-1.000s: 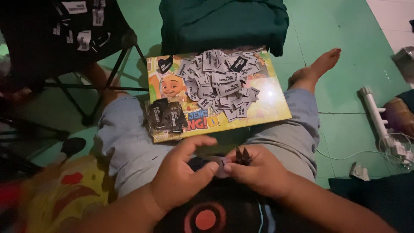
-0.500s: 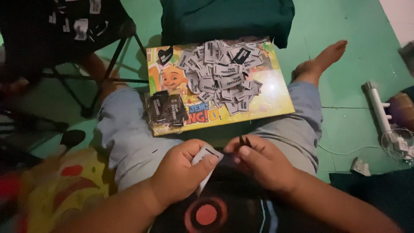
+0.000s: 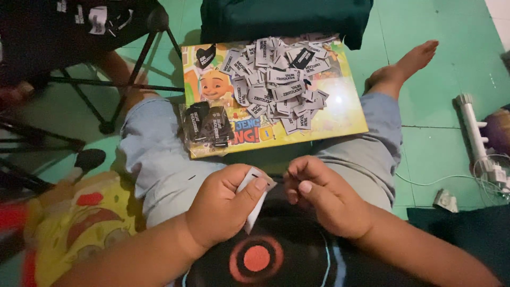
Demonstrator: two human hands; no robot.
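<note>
The small white fabric label (image 3: 255, 199) is mostly covered by the left hand (image 3: 226, 210); only its edges show past the thumb. What the right hand (image 3: 324, 199) pinches is hidden inside its curled fingers (image 3: 297, 178). The dark green folded cloth (image 3: 287, 18) is cut off at the top edge, the yellow cartoon cushion (image 3: 79, 223) at the bottom. The black tripod stand (image 3: 106, 79) on the left is blurred.
</note>
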